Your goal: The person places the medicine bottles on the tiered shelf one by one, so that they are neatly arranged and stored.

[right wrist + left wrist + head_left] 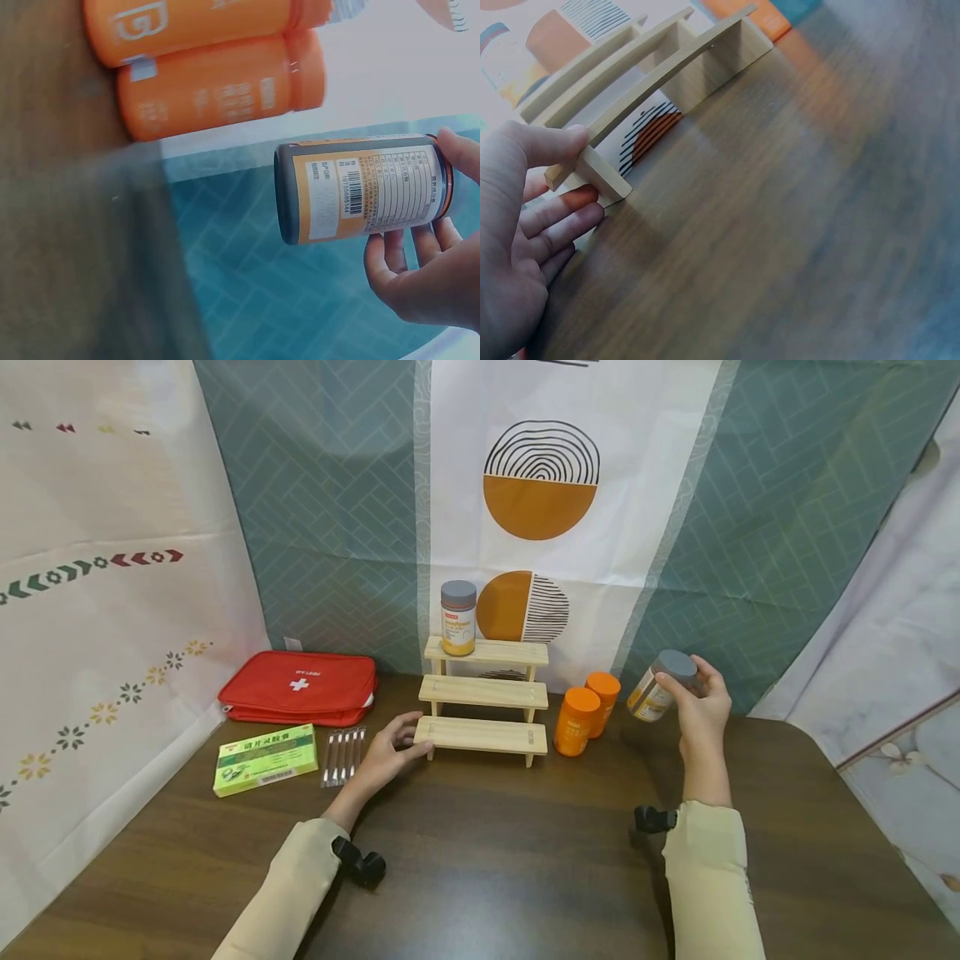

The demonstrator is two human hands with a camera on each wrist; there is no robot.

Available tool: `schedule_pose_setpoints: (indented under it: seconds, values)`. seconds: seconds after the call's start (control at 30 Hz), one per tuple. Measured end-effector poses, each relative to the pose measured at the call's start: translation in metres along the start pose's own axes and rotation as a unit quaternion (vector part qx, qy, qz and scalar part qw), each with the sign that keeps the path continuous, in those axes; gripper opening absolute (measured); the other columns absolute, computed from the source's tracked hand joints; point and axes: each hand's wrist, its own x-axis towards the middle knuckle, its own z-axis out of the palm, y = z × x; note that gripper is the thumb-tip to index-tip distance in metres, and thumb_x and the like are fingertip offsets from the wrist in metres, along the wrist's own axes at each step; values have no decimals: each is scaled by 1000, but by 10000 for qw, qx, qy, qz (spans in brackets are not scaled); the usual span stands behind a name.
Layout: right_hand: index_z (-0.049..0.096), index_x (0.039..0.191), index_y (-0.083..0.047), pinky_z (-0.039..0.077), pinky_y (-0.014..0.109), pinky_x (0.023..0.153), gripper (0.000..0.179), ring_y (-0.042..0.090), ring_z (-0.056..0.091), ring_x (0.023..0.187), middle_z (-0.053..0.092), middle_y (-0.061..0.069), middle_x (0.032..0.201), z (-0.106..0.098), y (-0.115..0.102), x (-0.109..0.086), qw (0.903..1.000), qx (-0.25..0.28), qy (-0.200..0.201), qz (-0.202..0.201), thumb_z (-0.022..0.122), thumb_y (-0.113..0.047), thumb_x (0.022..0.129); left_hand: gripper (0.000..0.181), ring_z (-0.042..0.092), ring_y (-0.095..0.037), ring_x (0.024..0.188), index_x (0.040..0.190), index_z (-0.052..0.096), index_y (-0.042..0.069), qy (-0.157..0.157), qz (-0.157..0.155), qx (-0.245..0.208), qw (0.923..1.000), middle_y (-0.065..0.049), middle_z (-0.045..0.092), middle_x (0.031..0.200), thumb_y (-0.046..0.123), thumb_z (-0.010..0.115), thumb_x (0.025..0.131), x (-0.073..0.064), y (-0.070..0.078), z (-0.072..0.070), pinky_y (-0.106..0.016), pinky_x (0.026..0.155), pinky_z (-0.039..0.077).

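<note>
Wooden shelving (483, 692) is pinched by left fingers (551, 214), while right fingers (380, 268) hold a tilted grey-capped bottle (649, 697).

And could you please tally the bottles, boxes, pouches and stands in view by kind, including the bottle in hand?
Grey-lidded cylindrical bottles, one held in the right hand: 2
Orange cylindrical bottles with orange lids: 2
Green-and-yellow rectangular box: 1
Red first-aid pouch: 1
Pale wooden three-step stand: 1
Total: 7
</note>
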Motion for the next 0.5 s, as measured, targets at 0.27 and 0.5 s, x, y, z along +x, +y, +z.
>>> schedule_pose_setpoints:
  seconds: [0.27, 0.5]
  values:
    - [53, 137, -17, 41, 18, 86, 62, 6, 45, 103, 53, -11, 120, 4, -20, -9, 9986, 422, -63, -296, 78, -7, 80, 59, 60, -39, 109, 141, 42, -7, -30, 11, -40, 10000, -31, 63, 122, 9, 67, 91, 0, 2, 2, -37, 92, 44]
    - [54, 136, -13, 39, 24, 91, 60, 8, 45, 107, 55, -12, 115, 17, -33, -23, 9958, 596, -273, -646, 76, -5, 81, 58, 60, -40, 110, 141, 42, -6, -6, -78, 11, 10000, -30, 63, 124, 9, 67, 91, 2, -1, 0, -36, 92, 44]
